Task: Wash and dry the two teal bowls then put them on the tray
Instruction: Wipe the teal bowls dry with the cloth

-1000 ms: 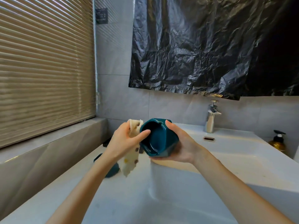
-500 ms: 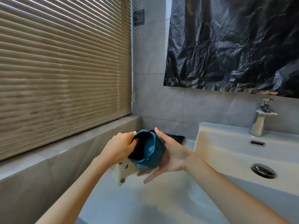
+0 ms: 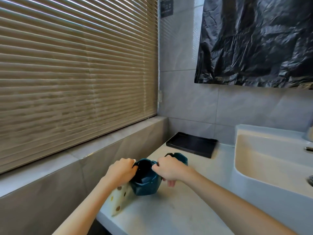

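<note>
A faceted teal bowl (image 3: pixel 145 182) is held upright just above the white counter, gripped at its rim on both sides. My left hand (image 3: pixel 121 172) pinches the left rim together with a cream cloth with coloured dots (image 3: pixel 118 200) that hangs down below it. My right hand (image 3: pixel 169 170) grips the right rim. A second teal bowl (image 3: pixel 180 158) stands on the counter right behind my right hand, partly hidden by it. The black tray (image 3: pixel 191 145) lies further back against the wall, with nothing on it.
A white basin (image 3: pixel 264 160) sits to the right of the counter. A grey stone ledge (image 3: pixel 84 160) runs along the left under closed blinds. Black plastic sheeting (image 3: pixel 257 41) covers the wall above the basin.
The view has swung left, away from the faucet. The bowl went from tilted on its side between my hands to upright and low over the counter, with my right hand shifting from its base to its rim.
</note>
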Action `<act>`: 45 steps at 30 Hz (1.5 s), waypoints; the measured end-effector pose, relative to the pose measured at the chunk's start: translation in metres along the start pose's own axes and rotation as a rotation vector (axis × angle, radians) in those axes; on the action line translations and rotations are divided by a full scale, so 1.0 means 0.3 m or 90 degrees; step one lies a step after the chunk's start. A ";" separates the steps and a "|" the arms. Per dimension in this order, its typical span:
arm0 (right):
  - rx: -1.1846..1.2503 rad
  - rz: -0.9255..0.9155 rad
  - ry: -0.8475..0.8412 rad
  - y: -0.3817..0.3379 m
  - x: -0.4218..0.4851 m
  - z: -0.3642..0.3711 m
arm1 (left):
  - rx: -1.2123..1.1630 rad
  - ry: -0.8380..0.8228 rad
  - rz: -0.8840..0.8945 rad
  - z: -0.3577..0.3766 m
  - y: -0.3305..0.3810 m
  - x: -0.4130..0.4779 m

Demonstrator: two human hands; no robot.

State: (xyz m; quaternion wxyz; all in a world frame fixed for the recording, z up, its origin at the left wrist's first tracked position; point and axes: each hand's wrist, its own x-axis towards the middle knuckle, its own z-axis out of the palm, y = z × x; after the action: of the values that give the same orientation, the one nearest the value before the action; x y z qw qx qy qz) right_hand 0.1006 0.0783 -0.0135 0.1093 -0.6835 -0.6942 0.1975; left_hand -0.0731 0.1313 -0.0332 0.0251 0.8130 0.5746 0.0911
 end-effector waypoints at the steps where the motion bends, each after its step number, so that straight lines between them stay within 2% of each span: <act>1: -0.018 0.003 -0.008 -0.004 0.015 0.014 | 0.011 -0.009 -0.001 0.008 -0.004 0.003; 10: -0.092 -0.035 0.003 0.006 0.090 0.077 | 0.047 -0.039 0.001 0.053 -0.022 0.053; 15: -0.182 -0.019 -0.051 0.053 0.115 0.091 | 0.019 -0.051 -0.007 0.086 -0.014 0.076; 19: -0.245 -0.080 -0.077 0.065 0.093 0.077 | -0.092 -0.095 -0.033 0.092 -0.019 0.096; 22: -0.227 -0.064 -0.060 0.066 0.070 0.071 | -0.284 -0.038 -0.084 0.083 -0.034 0.090; 27: -0.187 0.007 -0.056 0.082 0.055 0.068 | -0.552 0.240 -0.111 0.053 -0.113 0.078; 30: -0.111 0.042 -0.051 0.097 0.057 0.069 | -0.611 0.310 -0.098 0.013 -0.123 0.071; 33: -0.029 0.071 -0.084 0.111 0.045 0.031 | -0.639 0.280 -0.087 -0.020 -0.101 0.081; 34: 0.001 0.079 -0.060 0.121 0.043 0.011 | -0.646 0.267 -0.080 -0.028 -0.090 0.087; 35: 0.021 0.084 -0.001 0.139 0.047 -0.011 | -0.655 0.253 -0.074 -0.036 -0.077 0.093; 37: 0.007 0.112 0.186 0.202 0.079 -0.055 | -0.667 0.232 -0.062 -0.049 -0.047 0.103; 38: 0.006 0.143 0.251 0.234 0.097 -0.069 | -0.671 0.222 -0.059 -0.052 -0.032 0.108; 39: 0.030 0.182 0.270 0.265 0.116 -0.075 | -0.674 0.211 -0.060 -0.054 -0.017 0.115; 43: 0.245 0.313 0.126 0.309 0.160 -0.053 | -0.690 0.163 -0.060 -0.051 0.041 0.137; 45: 0.320 0.343 0.102 0.318 0.188 -0.035 | -0.687 0.141 -0.055 -0.045 0.065 0.143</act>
State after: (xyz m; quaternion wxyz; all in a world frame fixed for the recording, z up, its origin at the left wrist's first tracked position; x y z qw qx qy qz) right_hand 0.1891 0.1343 -0.0511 0.2716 -0.8065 -0.4087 0.3297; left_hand -0.0435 0.1642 -0.0120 0.3814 0.6462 0.4783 0.4562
